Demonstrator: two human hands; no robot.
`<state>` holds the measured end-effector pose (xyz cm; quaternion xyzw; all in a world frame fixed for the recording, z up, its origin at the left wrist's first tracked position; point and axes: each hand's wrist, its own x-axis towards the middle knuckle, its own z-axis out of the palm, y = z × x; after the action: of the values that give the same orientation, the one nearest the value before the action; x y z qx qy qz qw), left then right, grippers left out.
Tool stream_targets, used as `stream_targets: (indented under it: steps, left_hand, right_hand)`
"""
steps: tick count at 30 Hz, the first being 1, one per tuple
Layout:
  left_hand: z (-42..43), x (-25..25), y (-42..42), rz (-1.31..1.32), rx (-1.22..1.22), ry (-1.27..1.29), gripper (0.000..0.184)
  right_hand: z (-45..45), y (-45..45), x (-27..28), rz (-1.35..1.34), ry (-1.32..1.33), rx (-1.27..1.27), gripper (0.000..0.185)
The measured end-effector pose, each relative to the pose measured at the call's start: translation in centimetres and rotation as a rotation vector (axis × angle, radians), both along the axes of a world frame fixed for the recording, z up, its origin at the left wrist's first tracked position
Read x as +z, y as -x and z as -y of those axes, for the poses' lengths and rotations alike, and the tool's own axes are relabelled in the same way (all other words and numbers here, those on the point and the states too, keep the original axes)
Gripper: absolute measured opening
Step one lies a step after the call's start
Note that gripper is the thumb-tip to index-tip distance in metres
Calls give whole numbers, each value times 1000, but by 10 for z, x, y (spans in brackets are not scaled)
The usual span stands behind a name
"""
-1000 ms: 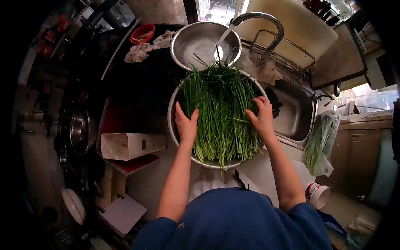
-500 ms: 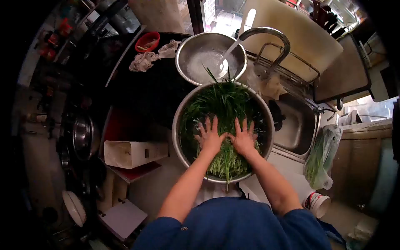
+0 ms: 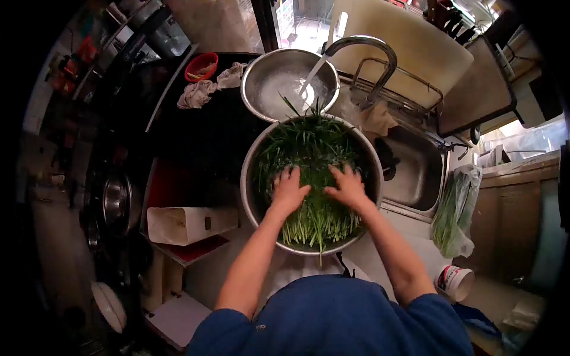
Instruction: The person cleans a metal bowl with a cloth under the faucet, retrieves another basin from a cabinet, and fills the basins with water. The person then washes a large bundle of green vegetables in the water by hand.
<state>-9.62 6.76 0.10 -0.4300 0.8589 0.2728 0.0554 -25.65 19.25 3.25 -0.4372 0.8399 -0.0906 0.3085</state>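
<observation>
A large steel basin (image 3: 245,188) holds water and a thick bundle of chives (image 3: 314,204), with dark leaf tips at the far side and pale stem ends toward me. My left hand (image 3: 289,188) presses on the left part of the bundle, its fingers apart and the tips partly hidden among the wet leaves. On the right part lies my right hand (image 3: 347,187), also with fingers spread. A strip of chives shows between the two hands. Neither hand is closed around anything.
Water runs from a curved faucet (image 3: 389,56) into a smaller steel bowl (image 3: 245,89) behind the basin. A sink (image 3: 415,172) is at the right, beside a plastic bag of greens (image 3: 456,213). At the left are a red bowl (image 3: 200,66), a rag (image 3: 196,95) and a white container (image 3: 190,224).
My hands have moved apart and their fingers bend more into the chives. More of the bundle shows between them. The whole view has shifted slightly.
</observation>
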Motion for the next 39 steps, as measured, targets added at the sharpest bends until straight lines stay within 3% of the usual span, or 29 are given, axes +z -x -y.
stream_targets:
  steps: [2,3,4,6,9,12,13,15,18,21,22,23,25,27,30,34,38,39]
  left_hand:
    - [12,40,-21,-147,-4,-135,54]
    - [15,55,-25,-219,77,-45,41]
    - [21,60,-29,-281,150,-5,41]
    - [35,51,-29,-320,201,198,53]
    - [56,31,-10,-495,136,271,69]
    - [73,2,22,-648,165,56,78]
    - [75,-11,30,-666,134,88,77]
    - [59,-26,42,-477,62,133,73]
    - [26,-21,41,-169,-73,207,72]
    - [20,21,28,58,-180,161,70]
    - [21,47,25,131,-209,127,69]
    - [21,78,26,136,-167,95,61]
    - [31,95,39,6,-66,209,54]
    - [44,98,52,-256,-40,395,43]
    - [64,73,68,-470,-262,657,50]
    - [51,29,36,-147,-328,542,61]
    - [27,26,26,-83,-203,278,76]
    - [28,1,29,-27,-198,334,82]
  right_hand:
    - [-16,27,-23,-51,291,-14,60]
    - [-18,41,-31,-25,364,-55,60]
    - [-16,49,-33,0,439,-97,61]
    - [-5,54,-35,23,447,-261,64]
    - [26,59,-33,46,487,-374,71]
    - [62,55,-41,89,507,-315,77]
    - [71,47,-42,50,414,-308,77]
    - [79,29,-45,19,280,-287,79]
    - [70,10,-43,-257,199,-141,69]
    - [56,11,2,-327,44,22,71]
    - [56,14,4,-353,166,3,71]
    - [53,17,5,-375,285,-14,71]
    - [55,18,10,-342,541,-50,68]
    - [63,11,8,-432,501,133,66]
    - [63,-5,-15,-490,393,335,59]
    - [57,-6,-27,-435,220,384,58]
    - [59,-8,-40,-333,183,365,60]
    - [61,-8,-41,-343,139,371,60]
